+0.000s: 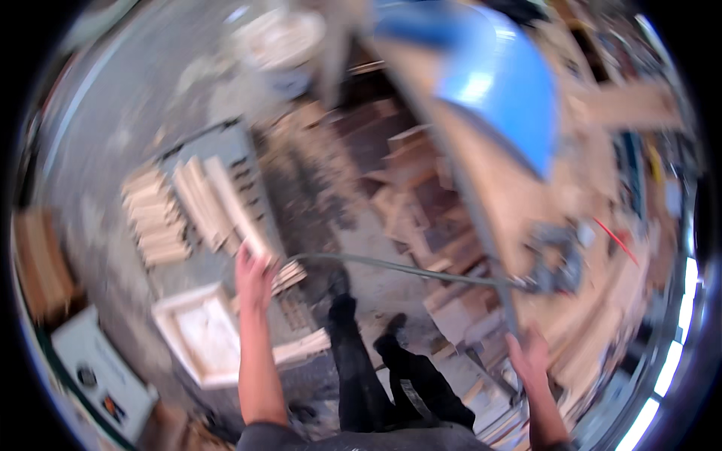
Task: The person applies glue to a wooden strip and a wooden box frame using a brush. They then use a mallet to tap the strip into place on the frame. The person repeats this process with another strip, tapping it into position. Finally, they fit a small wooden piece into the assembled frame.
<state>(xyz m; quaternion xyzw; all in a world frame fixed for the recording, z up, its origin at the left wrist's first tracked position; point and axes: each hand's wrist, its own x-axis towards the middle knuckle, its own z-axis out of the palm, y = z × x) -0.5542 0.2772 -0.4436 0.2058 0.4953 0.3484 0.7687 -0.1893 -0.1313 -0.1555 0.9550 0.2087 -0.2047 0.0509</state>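
Note:
My left hand (256,278) is closed around the near end of a long, pale wooden strip (228,197). That strip lies slanting over a grey cart top (248,143), beside a few similar wooden pieces (201,204). On the right, my right hand (531,355) is by the near edge of the workbench (519,233); its thumb stands away from the fingers and nothing shows in it, though it is a little blurred. A grey-green hose (391,264) runs from a grey power tool (556,259) on the bench across to near my left hand.
A row of short wooden pieces (156,218) and a shallow wooden frame (199,331) sit at the left. Stacked wood offcuts (417,188) lie under the bench. A curved blue sheet (504,83) rests on the bench; a white bucket (282,52) stands at the back.

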